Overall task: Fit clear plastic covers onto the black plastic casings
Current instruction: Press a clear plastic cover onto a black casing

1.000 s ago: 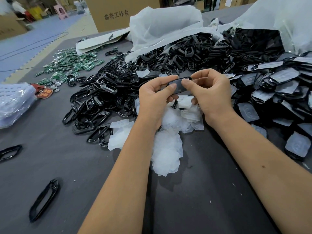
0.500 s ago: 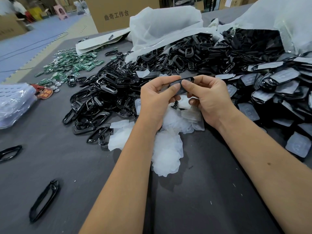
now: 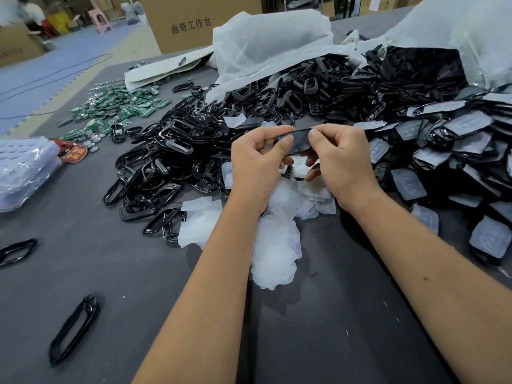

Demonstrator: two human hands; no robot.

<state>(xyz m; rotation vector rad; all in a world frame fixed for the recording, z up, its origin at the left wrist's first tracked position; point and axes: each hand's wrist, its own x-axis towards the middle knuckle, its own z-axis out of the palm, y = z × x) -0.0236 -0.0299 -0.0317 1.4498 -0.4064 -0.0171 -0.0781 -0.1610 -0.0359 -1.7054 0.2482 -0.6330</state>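
Observation:
Both hands hold one black casing [image 3: 299, 142] above the table, with a cover seated in its opening. My left hand [image 3: 256, 164] pinches its left end between thumb and forefinger. My right hand [image 3: 339, 162] pinches the right end, thumb pressed on top. Below the hands lies a heap of clear plastic covers [image 3: 274, 239]. A big pile of bare black casings [image 3: 177, 162] spreads to the left and behind. Casings fitted with covers [image 3: 454, 151] are heaped at the right.
Green circuit boards [image 3: 116, 106] lie at the far left. A bag of clear parts [image 3: 25, 167] sits at the left edge. Two loose black frames [image 3: 73, 328] [image 3: 16, 250] lie on the grey table [image 3: 318, 328]. White plastic bags [image 3: 271, 42] and a cardboard box [image 3: 194, 20] stand behind.
The casing has tilted so its face turns more toward me, and both hands have shifted slightly right and lower. My right thumb now presses on its top edge.

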